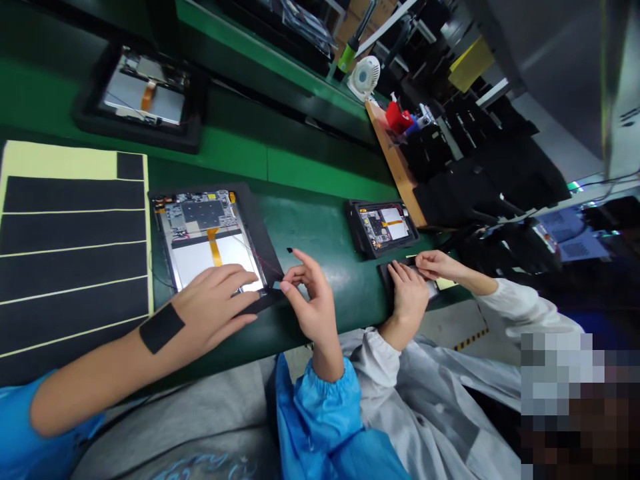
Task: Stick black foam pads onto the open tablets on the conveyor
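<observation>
My left hand lies with fingers stretched over the lower edge of an opened tablet, which shows a circuit board, a silver battery and an orange ribbon cable. The tablet rests on a black foam tray. A black tape square sticks to my left wrist. Beside the tray's lower right corner, my right hand pinches a thin dark wire between thumb and a bent finger. Its index finger points up, with a small black piece at the tip.
A yellow sheet with black adhesive strips lies at left. Another opened tablet sits in its tray behind, and a third at right. A co-worker's hands work nearby on the right. A small white fan stands at the back.
</observation>
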`<state>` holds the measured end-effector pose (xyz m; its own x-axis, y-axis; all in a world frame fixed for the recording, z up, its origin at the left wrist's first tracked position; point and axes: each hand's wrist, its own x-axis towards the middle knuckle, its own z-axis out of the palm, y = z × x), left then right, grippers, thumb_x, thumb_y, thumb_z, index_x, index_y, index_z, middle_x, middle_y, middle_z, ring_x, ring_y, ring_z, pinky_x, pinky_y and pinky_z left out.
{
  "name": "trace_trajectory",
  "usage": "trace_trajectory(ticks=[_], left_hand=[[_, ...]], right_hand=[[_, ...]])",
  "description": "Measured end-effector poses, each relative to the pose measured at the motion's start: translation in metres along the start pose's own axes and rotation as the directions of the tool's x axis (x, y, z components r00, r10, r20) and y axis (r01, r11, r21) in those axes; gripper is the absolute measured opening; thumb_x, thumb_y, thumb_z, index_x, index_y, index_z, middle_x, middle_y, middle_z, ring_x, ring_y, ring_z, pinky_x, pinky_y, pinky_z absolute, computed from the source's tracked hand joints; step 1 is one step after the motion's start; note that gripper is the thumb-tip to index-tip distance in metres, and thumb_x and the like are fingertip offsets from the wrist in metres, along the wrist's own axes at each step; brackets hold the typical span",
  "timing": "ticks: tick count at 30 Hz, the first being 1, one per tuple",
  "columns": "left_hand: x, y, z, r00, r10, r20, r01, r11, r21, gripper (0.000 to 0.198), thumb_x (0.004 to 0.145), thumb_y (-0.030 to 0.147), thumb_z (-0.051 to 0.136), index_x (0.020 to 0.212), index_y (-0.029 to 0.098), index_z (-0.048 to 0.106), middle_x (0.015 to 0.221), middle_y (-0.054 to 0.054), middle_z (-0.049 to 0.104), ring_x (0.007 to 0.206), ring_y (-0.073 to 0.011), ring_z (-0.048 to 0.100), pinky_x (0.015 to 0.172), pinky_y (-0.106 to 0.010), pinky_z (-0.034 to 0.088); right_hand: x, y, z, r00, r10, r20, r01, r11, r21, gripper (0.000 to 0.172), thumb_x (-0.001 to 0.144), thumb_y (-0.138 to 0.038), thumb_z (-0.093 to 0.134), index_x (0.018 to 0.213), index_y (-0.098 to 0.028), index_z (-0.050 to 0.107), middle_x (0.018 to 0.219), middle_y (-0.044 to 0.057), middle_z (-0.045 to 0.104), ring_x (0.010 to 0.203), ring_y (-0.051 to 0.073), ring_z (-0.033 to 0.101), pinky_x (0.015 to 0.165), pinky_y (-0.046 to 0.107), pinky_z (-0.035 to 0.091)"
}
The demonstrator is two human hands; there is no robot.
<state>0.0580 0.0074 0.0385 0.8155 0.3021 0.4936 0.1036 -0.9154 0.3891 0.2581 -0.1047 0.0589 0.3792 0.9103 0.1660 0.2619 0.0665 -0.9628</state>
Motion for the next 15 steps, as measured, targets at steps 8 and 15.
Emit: trace_trajectory(ticks=[8,15], left_hand=[[-0.026,-0.034,-0.013,0.999,0.035,-0.022,-0.033,0.996,0.08,0.042,0.116,0.042,0.04,0.119,0.029,0.08,0.149,0.002,0.062,0.138,-0.0324,0.059,0.112,-0.064,0.053],[-0.025,-0.03,-0.016,1.0,0.009,0.002,-0.009,0.997,0.077,0.053,0.117,0.036,0.029,0.119,0.025,0.081,0.137,-0.001,0.068,0.133,-0.0307,0.064,0.109,-0.063,0.055]], right_hand=[[0.012,0.01,0.007,0.951,-0.055,0.305,0.126,0.967,-0.22,0.054,0.104,-0.024,0.069,0.156,-0.025,0.059,0.101,0.001,0.078,0.094,0.019,0.069,0.103,0.04,0.047],[0.024,0.004,0.007,0.902,-0.106,0.418,0.263,0.904,-0.337,0.064,0.107,-0.024,0.064,0.168,-0.028,0.045,0.107,0.002,0.077,0.103,0.024,0.065,0.105,0.043,0.042]])
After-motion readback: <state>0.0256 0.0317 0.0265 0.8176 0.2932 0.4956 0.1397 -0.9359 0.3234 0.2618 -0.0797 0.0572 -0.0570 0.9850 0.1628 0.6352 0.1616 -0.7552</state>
